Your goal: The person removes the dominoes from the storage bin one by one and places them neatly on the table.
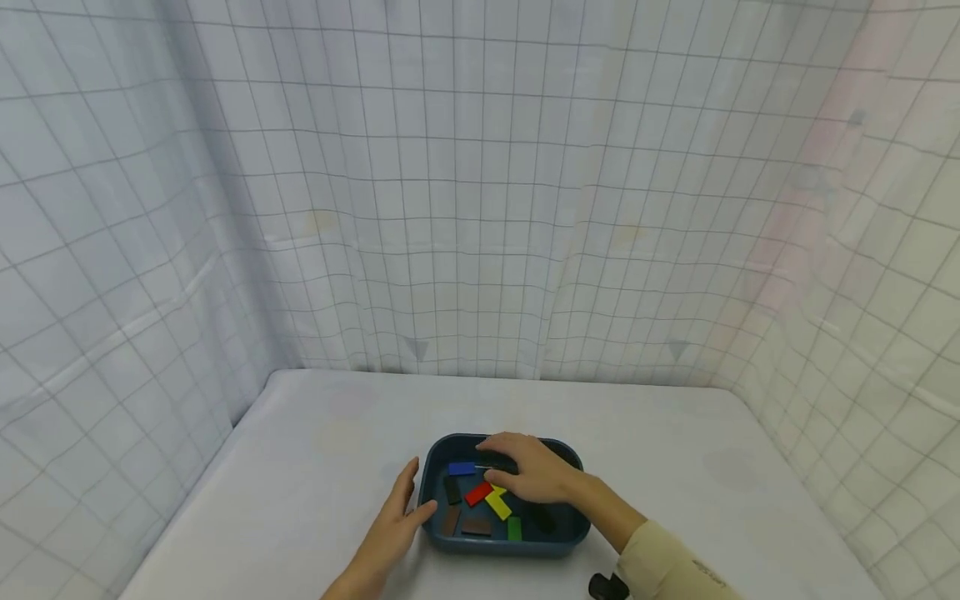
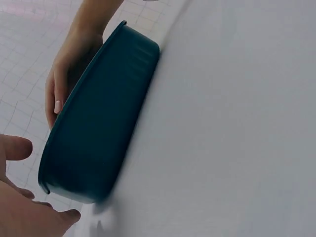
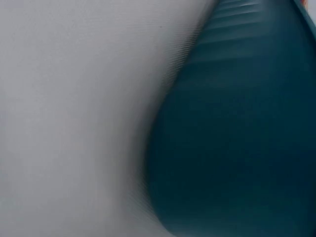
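A dark teal plastic tub [image 1: 502, 547] stands on the white table with small coloured blocks lying flat in it. Beside its left wall is my left hand [image 1: 393, 521], thumb near the rim and fingers stretched along the outside. My right hand [image 1: 536, 471] reaches over the tub's right half, thumb and fingers spread apart above the blocks. Under and around it lie a blue block [image 1: 462, 468], a red block [image 1: 478, 494], a yellow block [image 1: 498, 505] and a green block [image 1: 514, 528]. In the left wrist view the tub wall hides the right fingertips.
Two brown blocks, one of them a flat brown block [image 1: 476, 527], lie near the tub's front, with a black block [image 1: 452, 490] on the left. A small black object [image 1: 607, 587] shows by the right sleeve [image 1: 671, 562]. Gridded white curtains [image 1: 480, 208] enclose the table.
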### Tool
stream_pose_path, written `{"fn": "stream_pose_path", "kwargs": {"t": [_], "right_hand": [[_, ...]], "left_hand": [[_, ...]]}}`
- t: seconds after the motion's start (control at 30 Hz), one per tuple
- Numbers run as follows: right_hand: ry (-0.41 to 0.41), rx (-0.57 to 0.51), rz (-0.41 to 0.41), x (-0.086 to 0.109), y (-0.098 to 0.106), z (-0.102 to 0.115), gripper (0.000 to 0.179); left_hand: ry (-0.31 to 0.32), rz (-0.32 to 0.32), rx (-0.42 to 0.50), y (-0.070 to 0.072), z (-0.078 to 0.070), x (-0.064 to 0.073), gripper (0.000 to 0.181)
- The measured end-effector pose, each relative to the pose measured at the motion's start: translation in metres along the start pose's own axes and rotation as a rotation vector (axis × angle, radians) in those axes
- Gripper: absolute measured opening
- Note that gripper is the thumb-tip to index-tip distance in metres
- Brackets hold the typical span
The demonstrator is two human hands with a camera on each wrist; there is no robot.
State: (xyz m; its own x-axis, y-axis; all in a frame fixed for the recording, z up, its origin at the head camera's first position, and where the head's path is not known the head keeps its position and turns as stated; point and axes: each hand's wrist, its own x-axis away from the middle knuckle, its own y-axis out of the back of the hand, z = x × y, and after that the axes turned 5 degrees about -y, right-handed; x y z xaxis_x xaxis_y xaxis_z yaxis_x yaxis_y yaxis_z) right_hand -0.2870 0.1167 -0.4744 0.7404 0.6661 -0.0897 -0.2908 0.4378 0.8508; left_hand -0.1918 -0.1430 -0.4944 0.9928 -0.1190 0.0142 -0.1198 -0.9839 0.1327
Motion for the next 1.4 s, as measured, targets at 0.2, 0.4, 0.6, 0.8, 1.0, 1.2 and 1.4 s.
{"fn": "stream_pose_path", "kwargs": {"t": [0.2,0.4,0.6,0.8,1.0,1.2,1.4], "right_hand": [[0.011,-0.129,0.047,-0.009,-0.014,-0.008,0.038],[0.02,-0.217,0.125,-0.019,-0.019,-0.011,0.031],[0.066,-0.129,0.162,-0.026,-0.027,-0.02,0.028],[0.13,-0.015,0.163,-0.033,-0.03,-0.02,0.026],[0.218,0.054,0.156,-0.039,-0.028,-0.014,0.023],[0.242,0.08,0.155,-0.04,-0.03,-0.013,0.021],[0.186,0.004,0.115,-0.036,-0.032,-0.02,0.018]], "left_hand": [[-0.038,0.034,0.215,-0.004,0.017,0.0,0.07],[-0.052,0.052,0.328,-0.005,0.023,0.0,0.063],[-0.014,0.047,0.346,-0.007,0.024,-0.001,0.064],[-0.021,0.069,0.346,-0.004,0.023,0.0,0.064],[-0.035,0.069,0.35,-0.001,0.019,-0.001,0.064],[-0.028,0.053,0.353,-0.003,0.019,-0.002,0.062],[-0.023,0.028,0.376,-0.008,0.019,-0.003,0.062]]}}
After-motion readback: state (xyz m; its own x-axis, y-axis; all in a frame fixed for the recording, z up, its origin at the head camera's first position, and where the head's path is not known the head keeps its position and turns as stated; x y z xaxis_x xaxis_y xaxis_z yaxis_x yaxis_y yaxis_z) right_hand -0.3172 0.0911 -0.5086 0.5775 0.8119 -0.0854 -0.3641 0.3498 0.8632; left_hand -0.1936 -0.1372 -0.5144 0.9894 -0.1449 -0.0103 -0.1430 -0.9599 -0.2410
